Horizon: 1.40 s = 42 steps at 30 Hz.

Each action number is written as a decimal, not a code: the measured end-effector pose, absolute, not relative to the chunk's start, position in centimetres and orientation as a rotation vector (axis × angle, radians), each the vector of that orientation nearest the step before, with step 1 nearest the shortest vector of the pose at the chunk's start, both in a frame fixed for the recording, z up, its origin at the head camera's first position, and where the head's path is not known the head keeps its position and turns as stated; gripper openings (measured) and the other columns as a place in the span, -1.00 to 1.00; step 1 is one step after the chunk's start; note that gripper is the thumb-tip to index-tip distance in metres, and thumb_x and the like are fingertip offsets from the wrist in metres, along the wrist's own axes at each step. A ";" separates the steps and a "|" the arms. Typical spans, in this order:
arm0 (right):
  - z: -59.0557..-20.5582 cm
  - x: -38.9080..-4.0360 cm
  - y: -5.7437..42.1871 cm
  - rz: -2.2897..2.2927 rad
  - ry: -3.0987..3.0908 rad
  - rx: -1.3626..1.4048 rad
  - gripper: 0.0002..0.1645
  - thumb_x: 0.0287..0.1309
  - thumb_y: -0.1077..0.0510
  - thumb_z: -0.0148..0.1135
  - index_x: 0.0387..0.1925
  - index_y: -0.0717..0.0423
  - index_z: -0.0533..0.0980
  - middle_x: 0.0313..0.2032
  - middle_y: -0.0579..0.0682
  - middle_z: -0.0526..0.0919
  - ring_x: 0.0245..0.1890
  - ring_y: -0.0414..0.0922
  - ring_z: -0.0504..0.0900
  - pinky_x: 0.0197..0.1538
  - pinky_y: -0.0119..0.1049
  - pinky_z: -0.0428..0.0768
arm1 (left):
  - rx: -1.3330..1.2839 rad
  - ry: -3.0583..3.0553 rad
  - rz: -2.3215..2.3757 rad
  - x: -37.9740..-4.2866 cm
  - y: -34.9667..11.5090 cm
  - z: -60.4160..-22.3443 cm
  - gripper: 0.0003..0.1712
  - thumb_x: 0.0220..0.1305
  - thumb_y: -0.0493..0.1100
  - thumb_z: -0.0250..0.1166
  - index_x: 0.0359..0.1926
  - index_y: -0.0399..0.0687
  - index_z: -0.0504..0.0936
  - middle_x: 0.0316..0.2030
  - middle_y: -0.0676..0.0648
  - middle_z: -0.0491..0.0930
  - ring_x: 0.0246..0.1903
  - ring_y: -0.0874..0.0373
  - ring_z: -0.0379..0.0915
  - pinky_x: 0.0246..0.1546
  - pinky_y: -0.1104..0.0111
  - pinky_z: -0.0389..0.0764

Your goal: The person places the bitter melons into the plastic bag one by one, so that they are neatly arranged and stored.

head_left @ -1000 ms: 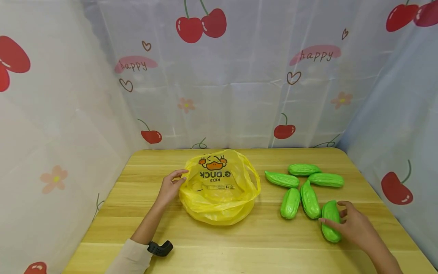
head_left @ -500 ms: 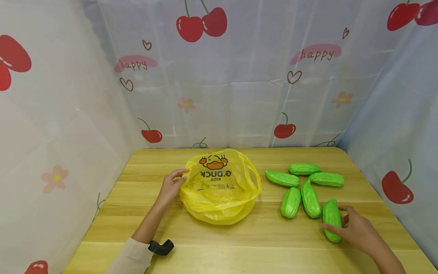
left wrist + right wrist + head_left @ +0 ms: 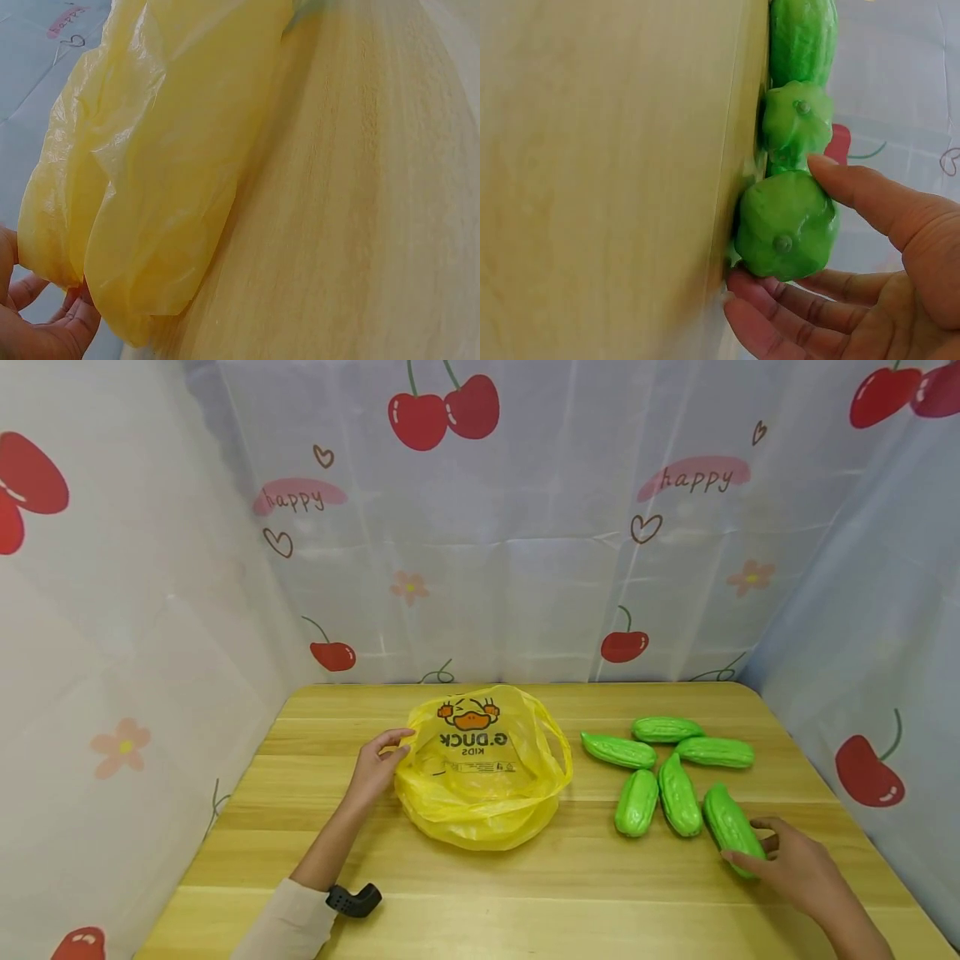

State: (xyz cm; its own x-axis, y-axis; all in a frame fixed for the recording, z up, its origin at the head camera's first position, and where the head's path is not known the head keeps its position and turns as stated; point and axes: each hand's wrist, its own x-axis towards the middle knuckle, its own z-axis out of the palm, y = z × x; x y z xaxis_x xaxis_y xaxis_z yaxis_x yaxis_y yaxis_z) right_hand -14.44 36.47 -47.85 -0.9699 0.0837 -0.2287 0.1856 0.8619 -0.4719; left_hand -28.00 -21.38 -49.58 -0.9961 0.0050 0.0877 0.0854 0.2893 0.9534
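A yellow plastic bag (image 3: 480, 822) with a duck print stands on the table with its mouth spread. My left hand (image 3: 375, 768) pinches the left side of its rim; the left wrist view shows the thumb and fingers at the bag's edge (image 3: 142, 247). At right, my right hand (image 3: 795, 864) grips the near end of a green bitter melon (image 3: 731, 827), thumb on one side and fingers on the other. In the right wrist view that melon (image 3: 784, 225) shows its stub end between thumb and fingers, close beside the tabletop.
Several more green bitter melons lie in a loose group beyond the right hand, among them a near one (image 3: 637, 803) and a far one (image 3: 666, 729). The wooden table (image 3: 480, 918) is bordered by cherry-print curtains (image 3: 510, 593) at the back and both sides.
My right hand has shifted slightly right and turned the bitter melon, so its far tip now points more to the left. The left hand and the bag have stayed in place.
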 end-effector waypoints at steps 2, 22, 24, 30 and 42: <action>-48.0 -14.4 36.7 -0.748 2.858 0.198 0.13 0.08 -0.31 0.46 0.20 0.62 0.31 -0.17 0.39 0.65 -0.15 0.26 0.64 -0.18 0.11 0.59 | -0.085 -2.452 -1.855 -28.0 -21.4 -49.7 -0.66 0.49 -0.25 0.21 0.21 -0.10 0.64 0.20 -0.21 0.48 0.01 -0.12 0.51 -0.20 0.34 0.53; -47.0 -13.0 36.1 -0.976 3.181 0.252 -0.23 0.12 0.01 0.53 0.22 0.40 0.49 -0.01 0.50 0.61 -0.17 0.34 0.69 -0.48 -0.34 0.57 | -0.085 -2.522 -1.896 -26.0 -20.6 -46.0 -0.60 0.51 -0.30 0.14 0.29 -0.31 0.54 0.24 -0.31 0.41 0.20 -0.19 0.37 -0.01 0.26 0.51; -46.9 -13.0 35.7 -1.004 3.196 0.254 -0.24 0.11 0.02 0.54 0.22 0.39 0.49 0.02 0.49 0.61 -0.20 0.20 0.74 -0.47 -0.37 0.60 | -0.079 -2.513 -1.915 -25.9 -20.6 -46.0 -0.60 0.51 -0.29 0.15 0.29 -0.29 0.54 0.23 -0.30 0.40 0.17 -0.18 0.40 -0.04 0.29 0.50; -46.7 -13.1 34.7 -1.146 3.235 0.177 -0.30 0.08 0.11 0.56 0.19 0.35 0.52 0.04 0.44 0.62 -0.28 -0.81 0.28 -0.39 -0.62 0.55 | -0.083 -2.495 -1.955 -26.1 -20.7 -46.2 -0.59 0.51 -0.27 0.15 0.30 -0.29 0.53 0.21 -0.29 0.40 0.19 -0.18 0.40 0.02 0.22 0.51; -45.3 -14.3 33.1 -1.323 3.238 -0.033 -0.34 0.06 0.23 0.56 0.21 0.24 0.57 -0.04 -0.35 0.54 -0.15 -0.74 0.39 -0.28 -0.65 0.56 | -0.087 -2.494 -1.952 -26.1 -20.7 -46.3 -0.61 0.51 -0.29 0.15 0.28 -0.30 0.54 0.22 -0.31 0.42 0.28 -0.18 0.31 0.13 0.14 0.49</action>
